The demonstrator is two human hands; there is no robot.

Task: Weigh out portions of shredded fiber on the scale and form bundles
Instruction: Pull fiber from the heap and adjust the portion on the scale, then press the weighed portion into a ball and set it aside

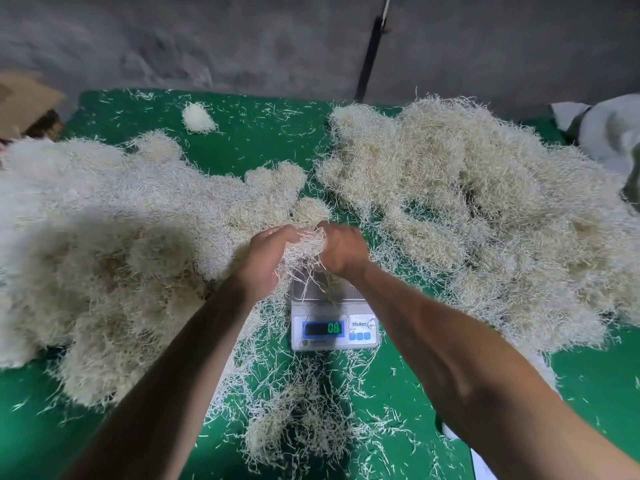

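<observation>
A small white digital scale (334, 323) stands on the green table, its display lit with green digits. Just above its steel pan, my left hand (265, 258) and my right hand (341, 249) together grip one clump of pale shredded fiber (304, 245), fingers curled round it from both sides. Loose strands hang from the clump down onto the pan. A few strands lie on the pan itself.
A large fiber heap (104, 244) fills the left of the green table (249, 140); another heap (485, 209) covers the right. A small compact bundle (197, 117) lies at the far back. Loose fiber (298, 420) is scattered in front of the scale. A grey wall rises behind.
</observation>
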